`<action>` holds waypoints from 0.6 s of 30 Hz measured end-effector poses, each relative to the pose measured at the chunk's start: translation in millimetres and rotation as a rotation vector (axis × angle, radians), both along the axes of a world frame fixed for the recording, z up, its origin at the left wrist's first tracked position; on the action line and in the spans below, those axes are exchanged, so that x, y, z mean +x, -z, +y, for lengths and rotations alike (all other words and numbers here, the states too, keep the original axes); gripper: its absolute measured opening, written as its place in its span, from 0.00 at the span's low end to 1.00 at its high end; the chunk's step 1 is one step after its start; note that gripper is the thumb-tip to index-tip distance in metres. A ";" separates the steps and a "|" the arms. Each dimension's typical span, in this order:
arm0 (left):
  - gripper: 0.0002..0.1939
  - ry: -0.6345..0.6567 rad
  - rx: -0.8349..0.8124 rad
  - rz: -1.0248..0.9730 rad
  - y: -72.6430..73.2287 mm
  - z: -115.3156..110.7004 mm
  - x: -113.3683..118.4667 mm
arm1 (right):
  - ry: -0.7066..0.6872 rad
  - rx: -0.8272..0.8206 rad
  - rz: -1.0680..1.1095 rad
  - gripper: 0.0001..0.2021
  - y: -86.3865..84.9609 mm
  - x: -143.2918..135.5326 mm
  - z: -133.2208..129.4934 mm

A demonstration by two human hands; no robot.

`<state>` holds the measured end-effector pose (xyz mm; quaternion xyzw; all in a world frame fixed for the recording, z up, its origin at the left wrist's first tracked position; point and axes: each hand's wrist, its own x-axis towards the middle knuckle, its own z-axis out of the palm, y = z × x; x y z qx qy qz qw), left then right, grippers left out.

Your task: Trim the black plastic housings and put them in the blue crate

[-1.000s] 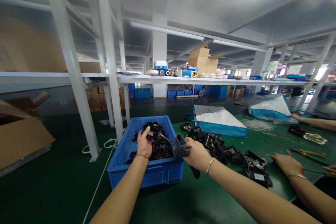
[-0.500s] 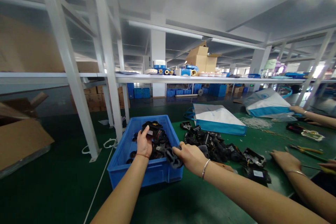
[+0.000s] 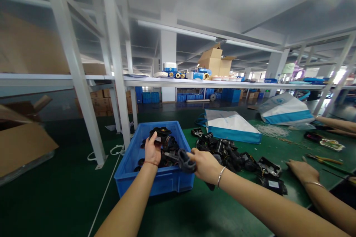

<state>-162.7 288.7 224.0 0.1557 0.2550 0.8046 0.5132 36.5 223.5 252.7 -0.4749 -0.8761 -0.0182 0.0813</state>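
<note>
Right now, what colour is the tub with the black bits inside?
The tub is blue; the head view shows it best.

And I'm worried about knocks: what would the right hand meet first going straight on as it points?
The right hand, led by the grey bundle it holds, would likely meet the black parts in the bin first; depth is unclear, so the bin's rim could come sooner.

Blue bin (image 3: pixel 174 184): 1, left. White-and-blue bags (image 3: pixel 230 121): 2, far right. Pliers (image 3: pixel 322 159): 1 pair, right. Black parts (image 3: pixel 221 146): many, overlapping, in bin and on bench (image 3: pixel 239 200) to its right; no exact count.
</note>
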 end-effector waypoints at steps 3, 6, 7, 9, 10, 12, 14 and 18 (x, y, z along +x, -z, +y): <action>0.09 -0.009 0.012 0.005 1.8 1.5 -0.4 | -0.022 0.001 -0.022 0.16 1.8 1.1 -5.8; 0.11 -0.016 0.007 0.021 3.4 2.5 -0.8 | 0.026 0.019 0.006 0.14 -0.2 2.4 -3.9; 0.12 -0.015 0.007 0.028 3.9 2.9 -1.1 | 0.042 0.025 0.013 0.14 -1.1 2.2 -2.3; 0.13 -0.019 0.014 0.041 5.1 3.7 -1.6 | 0.065 0.037 0.021 0.14 -2.1 0.8 0.6; 0.14 -0.021 0.017 0.044 5.8 4.2 -2.0 | 0.067 0.041 0.020 0.15 -2.1 -0.2 1.3; 0.16 -0.010 0.022 0.041 7.2 5.3 -2.6 | 0.046 0.034 0.000 0.15 -0.8 -2.4 0.7; 0.17 -0.007 0.023 0.029 8.3 6.1 -2.9 | 0.014 0.017 -0.022 0.17 0.9 -3.5 -1.8; 0.18 0.000 0.030 0.025 8.9 5.3 -3.1 | 0.017 0.026 0.042 0.16 -1.4 -1.9 -5.2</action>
